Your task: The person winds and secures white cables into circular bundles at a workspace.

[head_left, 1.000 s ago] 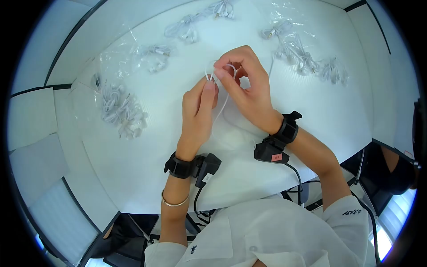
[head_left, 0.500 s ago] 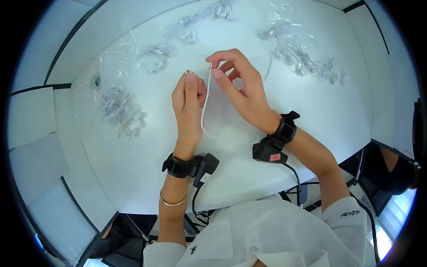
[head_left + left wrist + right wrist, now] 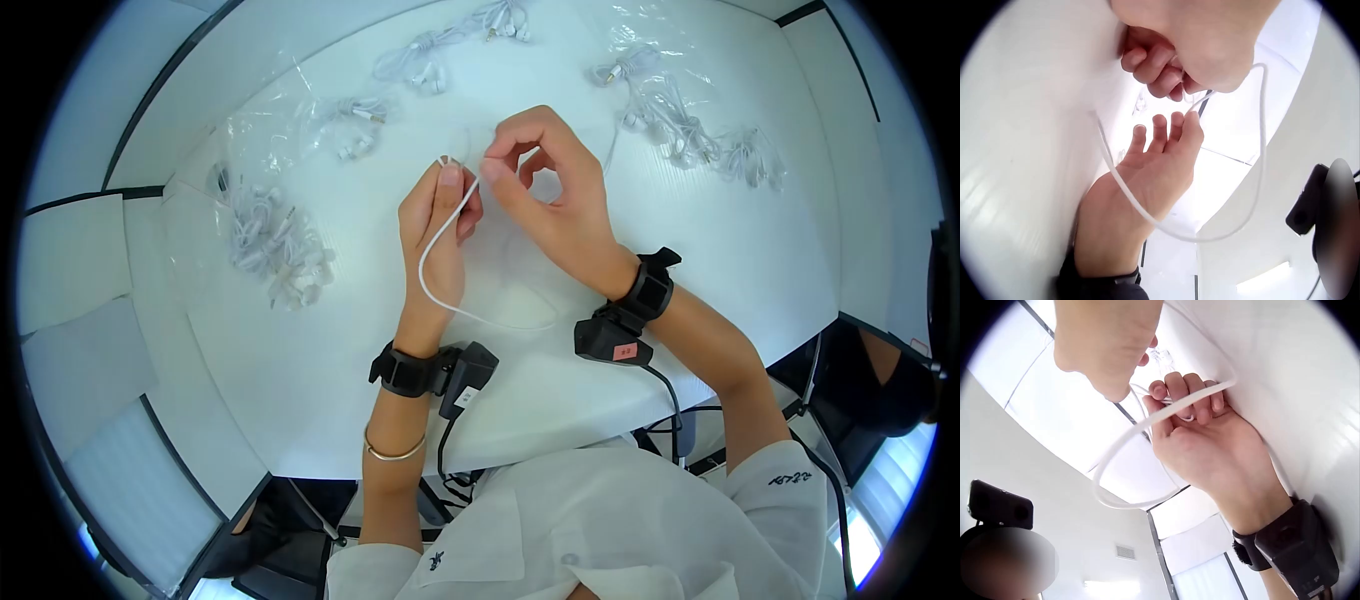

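Note:
A thin white earphone cable (image 3: 422,272) runs between both hands above the table. My left hand (image 3: 435,215) pinches part of it between thumb and index finger. In the right wrist view, the left hand's other fingers (image 3: 1194,394) curl over a strand. Close to its right, my right hand (image 3: 565,205) pinches the cable with thumb and index fingertips. From there the cable (image 3: 1166,412) bows in a wide loop across the left palm and wrist, then trails down toward the table. In the left wrist view, the right hand's remaining fingers (image 3: 1159,134) stand loosely bent.
Coiled white earphones (image 3: 270,245) lie in a heap at the left. More bundles (image 3: 425,65) are at the back, and others (image 3: 685,135) at the right rear, partly on clear plastic bags (image 3: 265,125). The white table (image 3: 330,400) has raised white panels around it.
The hands drew apart, the left moving leftward, then came closer again. The cable, hanging almost straight from the right fingertips half a second ago, now bows left across the left wrist.

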`<state>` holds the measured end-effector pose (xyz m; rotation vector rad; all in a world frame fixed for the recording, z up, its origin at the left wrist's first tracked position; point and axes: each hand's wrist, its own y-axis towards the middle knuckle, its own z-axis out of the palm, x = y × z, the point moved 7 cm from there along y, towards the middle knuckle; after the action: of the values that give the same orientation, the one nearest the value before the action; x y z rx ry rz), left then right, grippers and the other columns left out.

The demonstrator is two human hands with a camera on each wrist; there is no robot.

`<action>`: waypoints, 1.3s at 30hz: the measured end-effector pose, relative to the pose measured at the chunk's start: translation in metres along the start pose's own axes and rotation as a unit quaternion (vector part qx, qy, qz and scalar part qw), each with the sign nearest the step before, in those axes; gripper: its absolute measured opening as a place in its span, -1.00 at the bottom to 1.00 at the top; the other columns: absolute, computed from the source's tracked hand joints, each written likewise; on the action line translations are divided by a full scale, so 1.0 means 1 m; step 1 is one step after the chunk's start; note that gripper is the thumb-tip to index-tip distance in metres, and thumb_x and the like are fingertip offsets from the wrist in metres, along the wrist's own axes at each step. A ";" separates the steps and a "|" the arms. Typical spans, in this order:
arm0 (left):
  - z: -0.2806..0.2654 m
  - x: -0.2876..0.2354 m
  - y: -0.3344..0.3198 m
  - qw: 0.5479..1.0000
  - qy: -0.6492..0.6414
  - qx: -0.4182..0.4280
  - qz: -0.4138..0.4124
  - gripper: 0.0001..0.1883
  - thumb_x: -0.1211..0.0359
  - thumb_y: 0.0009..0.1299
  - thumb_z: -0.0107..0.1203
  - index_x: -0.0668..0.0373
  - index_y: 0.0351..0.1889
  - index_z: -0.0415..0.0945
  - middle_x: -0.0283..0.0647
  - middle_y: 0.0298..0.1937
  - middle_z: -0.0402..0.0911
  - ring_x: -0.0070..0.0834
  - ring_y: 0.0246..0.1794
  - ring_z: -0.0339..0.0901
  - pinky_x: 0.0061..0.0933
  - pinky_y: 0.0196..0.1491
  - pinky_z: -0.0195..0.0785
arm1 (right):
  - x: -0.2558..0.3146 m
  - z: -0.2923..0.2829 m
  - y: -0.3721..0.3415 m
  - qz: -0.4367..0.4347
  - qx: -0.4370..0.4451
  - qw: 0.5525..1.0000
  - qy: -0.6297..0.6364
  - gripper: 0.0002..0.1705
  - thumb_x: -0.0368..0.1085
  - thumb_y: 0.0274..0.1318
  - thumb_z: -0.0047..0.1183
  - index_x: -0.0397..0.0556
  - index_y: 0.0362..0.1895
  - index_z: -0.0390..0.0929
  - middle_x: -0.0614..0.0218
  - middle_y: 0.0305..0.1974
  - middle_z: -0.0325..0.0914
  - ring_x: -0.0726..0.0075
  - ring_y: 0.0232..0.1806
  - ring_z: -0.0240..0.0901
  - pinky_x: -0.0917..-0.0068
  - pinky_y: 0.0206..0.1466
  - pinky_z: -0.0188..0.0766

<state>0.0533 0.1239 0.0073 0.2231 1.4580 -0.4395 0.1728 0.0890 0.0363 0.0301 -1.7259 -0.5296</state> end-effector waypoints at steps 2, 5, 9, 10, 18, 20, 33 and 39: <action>-0.001 -0.001 0.000 1.000 -0.005 0.010 -0.022 -0.62 0.17 0.49 -0.24 0.20 -0.53 0.26 -0.42 -0.63 0.20 -0.74 -0.64 0.01 -0.67 -0.59 -0.17 | -0.001 -0.002 -0.001 0.001 -0.016 1.000 0.000 -0.84 -0.44 -0.02 0.07 0.00 -0.31 0.40 0.47 -0.34 0.39 0.56 -0.42 0.33 0.62 -0.43 0.23; -0.002 0.002 0.002 0.999 -0.030 0.017 -0.037 -0.60 0.14 0.48 -0.25 0.17 -0.56 0.23 -0.44 -0.66 0.16 -0.74 -0.66 -0.02 -0.66 -0.59 -0.19 | -0.001 -0.001 -0.001 0.009 -0.027 1.000 0.013 -0.81 -0.47 -0.03 0.05 -0.01 -0.29 0.37 0.47 -0.34 0.37 0.56 -0.41 0.33 0.62 -0.43 0.24; -0.006 0.002 0.003 0.996 -0.085 0.027 -0.032 -0.61 0.13 0.48 -0.27 0.10 -0.59 0.14 -0.46 -0.66 0.10 -0.72 -0.65 -0.05 -0.64 -0.58 -0.21 | -0.001 -0.002 -0.001 0.007 -0.029 0.999 0.020 -0.79 -0.49 -0.04 0.03 -0.02 -0.27 0.36 0.47 -0.33 0.37 0.57 -0.41 0.35 0.63 -0.43 0.25; -0.007 0.002 0.003 0.995 -0.096 0.028 -0.028 -0.61 0.14 0.48 -0.28 0.10 -0.59 0.14 -0.46 -0.66 0.10 -0.72 -0.65 -0.05 -0.64 -0.58 -0.21 | -0.001 -0.002 -0.002 0.009 -0.024 1.000 0.018 -0.79 -0.49 -0.03 0.03 -0.02 -0.27 0.35 0.47 -0.33 0.37 0.57 -0.40 0.35 0.63 -0.43 0.25; 0.001 -0.003 0.001 0.999 -0.024 0.015 0.022 -0.62 0.22 0.49 -0.27 0.17 -0.58 0.18 -0.42 -0.63 0.17 -0.71 -0.65 0.02 -0.64 -0.58 -0.14 | -0.001 0.001 -0.003 0.035 -0.004 0.998 0.055 -0.81 -0.48 0.00 0.03 -0.07 -0.26 0.37 0.43 -0.29 0.41 0.55 -0.36 0.44 0.61 -0.37 0.40; -0.001 -0.001 0.002 0.999 -0.028 0.002 0.028 -0.62 0.22 0.49 -0.25 0.19 -0.57 0.19 -0.41 -0.59 0.18 -0.69 -0.64 0.08 -0.64 -0.56 -0.04 | -0.003 0.003 -0.004 0.043 0.010 0.997 0.066 -0.82 -0.46 0.01 0.05 -0.07 -0.25 0.37 0.42 -0.29 0.43 0.55 -0.35 0.45 0.60 -0.36 0.43; 0.000 0.003 0.000 1.000 0.004 -0.020 -0.002 -0.69 0.20 0.49 -0.24 0.13 -0.47 0.31 -0.52 -0.57 0.18 -0.80 -0.60 0.04 -0.73 -0.58 -0.12 | 0.001 0.007 -0.002 0.026 0.036 0.998 0.047 -0.80 -0.41 0.04 0.09 -0.02 -0.23 0.38 0.49 -0.31 0.47 0.57 -0.37 0.43 0.62 -0.40 0.33; 0.005 0.000 0.001 1.000 0.013 0.001 0.007 -0.68 0.22 0.49 -0.24 0.19 -0.46 0.29 -0.47 -0.56 0.22 -0.75 -0.60 0.03 -0.69 -0.56 -0.12 | -0.004 0.002 -0.003 0.011 -0.001 1.000 0.012 -0.83 -0.38 0.07 0.07 -0.03 -0.23 0.38 0.48 -0.31 0.45 0.56 -0.38 0.42 0.62 -0.43 0.30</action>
<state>0.0581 0.1228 0.0080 0.2420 1.4804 -0.4277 0.1709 0.0885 0.0318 0.0156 -1.7007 -0.5129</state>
